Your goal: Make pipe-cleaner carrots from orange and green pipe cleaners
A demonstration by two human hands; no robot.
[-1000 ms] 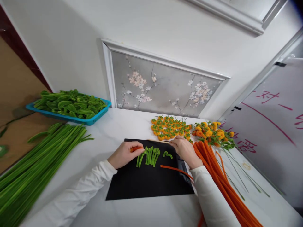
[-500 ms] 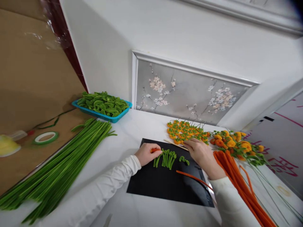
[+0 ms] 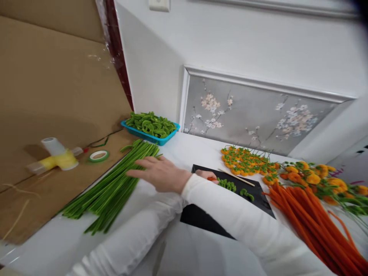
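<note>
My right hand [image 3: 157, 174] reaches across to the left, fingers stretched out and open, its fingertips over the long green pipe cleaners [image 3: 115, 184] lying in a bundle on the white table. My right sleeve hides most of my left hand [image 3: 206, 174], which rests at the back edge of the black mat [image 3: 198, 219], closed on a short orange piece [image 3: 212, 178]. Short green bent pieces [image 3: 227, 184] and a green curl [image 3: 247, 194] lie on the mat, with a thin wooden stick [image 3: 236, 177] behind them.
Long orange pipe cleaners [image 3: 304, 218] lie at the right. Behind the mat are small orange flowers [image 3: 244, 161] and yellow-orange stemmed flowers [image 3: 313, 178]. A blue tray [image 3: 135, 130] of green leaves stands by the wall. On the cardboard at left are a green tape roll [image 3: 98, 155] and a yellow-white tool [image 3: 56, 158].
My right hand has left the wooden stick and swung across to the left over the green pipe cleaners. My view has turned left. My left hand stays on the mat with the orange piece.
</note>
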